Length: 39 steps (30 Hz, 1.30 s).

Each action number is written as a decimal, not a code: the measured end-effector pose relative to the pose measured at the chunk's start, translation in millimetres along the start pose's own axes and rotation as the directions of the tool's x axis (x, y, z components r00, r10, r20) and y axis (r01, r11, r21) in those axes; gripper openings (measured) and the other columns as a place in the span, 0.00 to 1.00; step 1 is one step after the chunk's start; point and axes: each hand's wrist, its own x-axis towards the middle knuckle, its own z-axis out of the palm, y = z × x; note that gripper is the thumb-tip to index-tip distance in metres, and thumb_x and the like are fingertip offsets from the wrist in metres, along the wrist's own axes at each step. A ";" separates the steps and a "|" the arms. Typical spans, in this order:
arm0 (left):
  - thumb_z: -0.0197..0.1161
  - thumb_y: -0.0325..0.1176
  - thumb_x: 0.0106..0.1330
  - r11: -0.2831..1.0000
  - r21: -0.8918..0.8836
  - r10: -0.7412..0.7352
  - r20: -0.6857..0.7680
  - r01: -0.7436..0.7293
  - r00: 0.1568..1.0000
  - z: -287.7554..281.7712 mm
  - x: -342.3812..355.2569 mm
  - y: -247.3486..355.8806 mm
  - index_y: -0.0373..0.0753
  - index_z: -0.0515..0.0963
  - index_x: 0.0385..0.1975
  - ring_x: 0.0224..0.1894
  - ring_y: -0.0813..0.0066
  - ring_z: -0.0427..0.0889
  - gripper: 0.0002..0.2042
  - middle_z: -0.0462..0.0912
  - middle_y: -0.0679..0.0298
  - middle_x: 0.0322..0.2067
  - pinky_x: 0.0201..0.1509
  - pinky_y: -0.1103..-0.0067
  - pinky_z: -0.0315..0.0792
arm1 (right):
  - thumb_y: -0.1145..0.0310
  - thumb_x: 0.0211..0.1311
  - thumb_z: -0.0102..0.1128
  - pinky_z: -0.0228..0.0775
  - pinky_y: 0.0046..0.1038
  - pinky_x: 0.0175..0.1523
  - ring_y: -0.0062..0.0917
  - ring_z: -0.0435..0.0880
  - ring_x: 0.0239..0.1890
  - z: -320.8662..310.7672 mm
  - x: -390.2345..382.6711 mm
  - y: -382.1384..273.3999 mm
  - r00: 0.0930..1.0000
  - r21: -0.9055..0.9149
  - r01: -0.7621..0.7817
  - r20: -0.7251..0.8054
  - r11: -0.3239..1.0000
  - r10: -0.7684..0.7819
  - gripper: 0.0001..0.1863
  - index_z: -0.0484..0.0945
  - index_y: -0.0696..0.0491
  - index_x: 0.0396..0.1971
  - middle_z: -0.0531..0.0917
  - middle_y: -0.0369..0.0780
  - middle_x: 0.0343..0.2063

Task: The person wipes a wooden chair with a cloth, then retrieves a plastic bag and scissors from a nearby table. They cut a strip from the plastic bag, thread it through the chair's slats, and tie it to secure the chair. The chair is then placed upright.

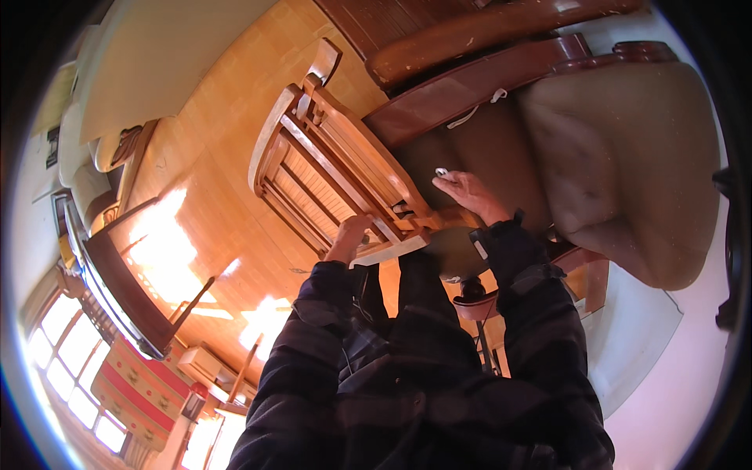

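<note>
A wooden slatted chair (337, 176) leans at a tilt in front of me, its back and rails toward the far left. My left hand (350, 237) is closed around its near frame, though the rail partly hides the fingers. To the right of the chair, my right hand (470, 196) pinches a small white object (441, 171) between thumb and fingers. That object is too small to name. The right hand is held above a brown padded seat (486, 149).
A large brown cushion (627, 172) and a dark red wooden frame (470, 86) stand at the right. White cord (464, 119) lies on the seat. A dark table (129, 290) is at the left, near windows (70, 352). Sunlight falls across the tan floor (211, 149).
</note>
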 end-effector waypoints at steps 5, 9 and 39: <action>0.67 0.47 0.72 0.986 -0.161 -0.038 0.008 0.039 0.999 34.8 1.2 -4.9 0.35 0.80 0.41 0.32 0.78 0.72 0.18 0.78 0.68 0.32 0.37 0.78 0.67 | 0.41 0.58 0.72 0.76 0.36 0.50 0.39 0.86 0.42 54.7 33.0 3.5 0.967 -0.080 0.027 0.253 0.996 -0.006 0.36 0.84 0.65 0.41 0.86 0.54 0.37; 0.67 0.45 0.72 0.981 -0.190 -0.020 0.061 0.031 0.998 33.9 8.2 -11.7 0.35 0.79 0.42 0.32 0.78 0.74 0.17 0.81 0.66 0.34 0.38 0.77 0.68 | 0.43 0.50 0.76 0.76 0.41 0.51 0.50 0.85 0.48 85.1 33.1 18.5 0.979 -0.319 -0.048 0.171 0.947 0.107 0.36 0.83 0.65 0.41 0.85 0.59 0.40; 0.63 0.43 0.73 0.977 -0.089 0.191 -0.059 -0.195 0.980 -49.4 -147.8 4.2 0.31 0.81 0.32 0.24 0.77 0.68 0.18 0.71 0.67 0.21 0.30 0.76 0.62 | 0.54 0.59 0.69 0.76 0.48 0.47 0.57 0.83 0.41 97.3 -83.7 -130.9 0.922 -0.403 0.364 0.285 0.840 -0.263 0.25 0.79 0.65 0.37 0.84 0.60 0.35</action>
